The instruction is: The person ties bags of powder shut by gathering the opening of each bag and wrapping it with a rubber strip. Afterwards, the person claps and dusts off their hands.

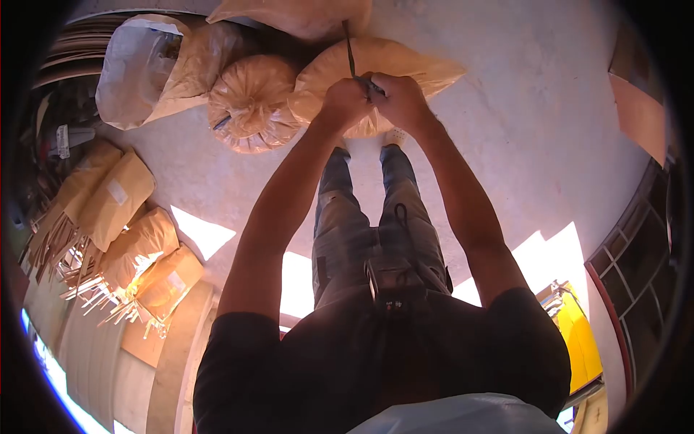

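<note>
Both my hands meet above a large tan plastic bag (pixel 322 81) on the floor in front of my feet. My left hand (pixel 347 103) is closed on a dark strap (pixel 350 54), which runs up from my fingers over the bag. Right beside it, my right hand (pixel 400 101) is closed on the same strap, where a short dark piece shows between the two hands. The lower part of the bag hangs or lies behind my hands. Whether the strap is joined to the bag is hidden.
Another tied tan bag (pixel 253 101) and an open white-lined bag (pixel 137 72) stand to the left. Paper sacks with thin wooden strips (pixel 119 192) lie at far left. A yellow container (pixel 578 340) is at lower right, a cardboard sheet (pixel 640 119) at upper right.
</note>
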Demonstrator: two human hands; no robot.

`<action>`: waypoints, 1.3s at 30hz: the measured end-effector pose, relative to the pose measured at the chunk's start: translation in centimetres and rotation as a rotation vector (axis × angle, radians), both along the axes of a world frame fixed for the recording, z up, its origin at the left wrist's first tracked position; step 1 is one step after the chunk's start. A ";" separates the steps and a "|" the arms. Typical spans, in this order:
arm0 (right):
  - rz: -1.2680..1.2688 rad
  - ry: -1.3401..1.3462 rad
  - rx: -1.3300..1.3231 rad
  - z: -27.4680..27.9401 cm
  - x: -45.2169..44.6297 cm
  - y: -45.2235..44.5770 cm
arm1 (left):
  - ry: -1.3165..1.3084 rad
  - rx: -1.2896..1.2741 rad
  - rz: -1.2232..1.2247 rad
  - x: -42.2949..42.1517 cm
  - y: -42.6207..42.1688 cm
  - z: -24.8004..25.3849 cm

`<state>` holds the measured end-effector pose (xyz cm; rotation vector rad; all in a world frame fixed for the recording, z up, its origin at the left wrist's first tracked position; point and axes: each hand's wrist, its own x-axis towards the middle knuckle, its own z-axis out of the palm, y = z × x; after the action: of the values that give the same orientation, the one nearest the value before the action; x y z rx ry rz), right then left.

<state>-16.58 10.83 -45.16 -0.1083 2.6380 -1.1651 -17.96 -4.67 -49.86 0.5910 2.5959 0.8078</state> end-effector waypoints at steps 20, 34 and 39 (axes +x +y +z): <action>0.108 -0.153 -0.035 0.8 -0.8 0.7 | -0.113 0.274 0.063 0.8 -0.1 -0.7; 0.160 -0.265 -0.135 -2.8 -1.4 3.8 | -0.143 0.240 0.034 -0.6 -0.5 1.2; 0.095 -0.239 -0.245 -4.4 -0.6 2.2 | -0.105 0.320 -0.031 -0.9 -0.8 1.3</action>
<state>-17.16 13.00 -49.60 -0.1296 2.2531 -1.3714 -18.89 -5.44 -48.56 0.6551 2.3730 1.2223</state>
